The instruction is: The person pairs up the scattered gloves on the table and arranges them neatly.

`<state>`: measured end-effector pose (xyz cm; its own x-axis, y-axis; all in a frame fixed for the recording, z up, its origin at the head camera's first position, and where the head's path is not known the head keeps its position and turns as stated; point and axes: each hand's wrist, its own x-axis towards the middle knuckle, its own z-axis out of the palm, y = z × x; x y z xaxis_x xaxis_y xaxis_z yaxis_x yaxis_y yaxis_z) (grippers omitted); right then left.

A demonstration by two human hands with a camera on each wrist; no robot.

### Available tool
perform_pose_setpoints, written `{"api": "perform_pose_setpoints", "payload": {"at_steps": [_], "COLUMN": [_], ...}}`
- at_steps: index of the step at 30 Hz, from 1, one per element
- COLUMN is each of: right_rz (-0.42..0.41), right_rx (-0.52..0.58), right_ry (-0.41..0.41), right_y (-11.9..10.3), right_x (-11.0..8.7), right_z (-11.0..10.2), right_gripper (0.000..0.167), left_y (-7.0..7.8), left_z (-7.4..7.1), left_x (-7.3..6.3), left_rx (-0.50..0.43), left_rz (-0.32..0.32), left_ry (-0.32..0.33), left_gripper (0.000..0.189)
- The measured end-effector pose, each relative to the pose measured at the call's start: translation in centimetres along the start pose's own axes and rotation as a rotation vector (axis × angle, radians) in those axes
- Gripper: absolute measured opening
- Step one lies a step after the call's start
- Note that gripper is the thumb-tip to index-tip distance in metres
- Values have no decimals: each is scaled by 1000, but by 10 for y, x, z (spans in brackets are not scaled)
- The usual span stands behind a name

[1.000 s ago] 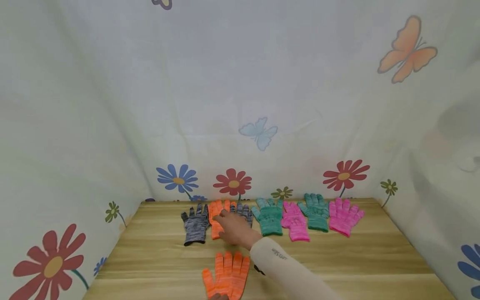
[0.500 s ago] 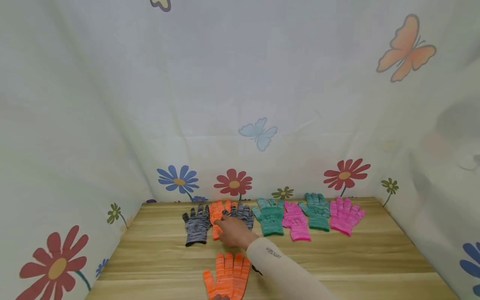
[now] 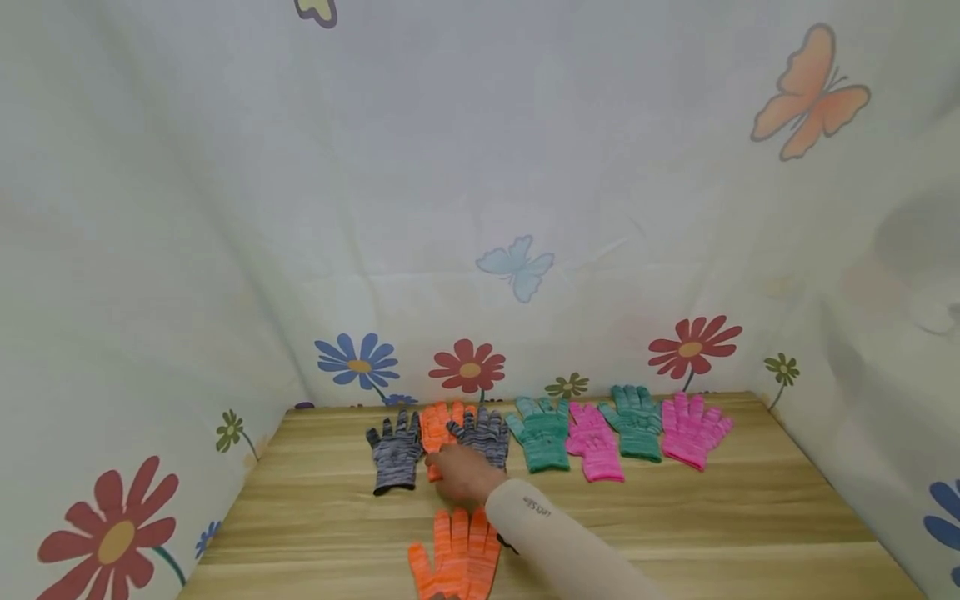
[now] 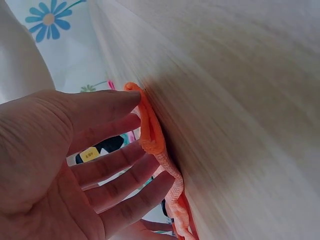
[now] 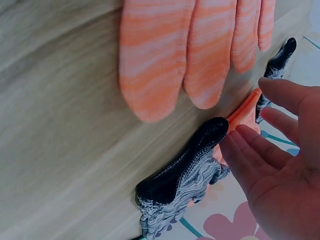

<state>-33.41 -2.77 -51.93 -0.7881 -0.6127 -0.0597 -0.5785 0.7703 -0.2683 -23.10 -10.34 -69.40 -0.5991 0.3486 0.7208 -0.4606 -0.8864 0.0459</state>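
Observation:
An orange knit glove (image 3: 459,554) lies flat on the wooden table, fingers pointing away from me. My left hand (image 4: 75,160) is at its cuff, thumb and fairly straight fingertips touching the fabric. In the head view only a bit of that hand shows at the bottom edge. Farther back, my right hand (image 3: 467,475) reaches to the cuff end of a second orange glove (image 3: 437,429). The right wrist view shows relaxed, extended fingers beside this orange cuff (image 5: 248,111); firm contact cannot be told. Dark grey gloves (image 3: 394,458) lie on both sides of it, one partly behind my hand.
Along the table's back lie two green gloves, one (image 3: 543,437) nearer the middle, and two pink gloves, one (image 3: 692,433) farthest right. A white curtain (image 3: 420,167) with printed flowers and butterflies surrounds the wooden table (image 3: 675,525).
My right hand has drawn back slightly over the second orange glove, from its middle to its cuff end, uncovering more of the grey glove beside it. The front orange glove stays put.

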Motion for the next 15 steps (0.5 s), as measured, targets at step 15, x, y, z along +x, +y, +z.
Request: {"api": "perform_pose_setpoints", "payload": {"at_steps": [15], "right_rz": [-8], "right_rx": [-140], "right_ry": [77], "right_y": [1], "right_x": [15], "right_z": [16], "right_gripper": [29], "left_y": [-18], "left_z": [51], "left_x": [52], "left_rx": [-189], "left_rz": [570], "left_ry": [928], "left_gripper": [78]}}
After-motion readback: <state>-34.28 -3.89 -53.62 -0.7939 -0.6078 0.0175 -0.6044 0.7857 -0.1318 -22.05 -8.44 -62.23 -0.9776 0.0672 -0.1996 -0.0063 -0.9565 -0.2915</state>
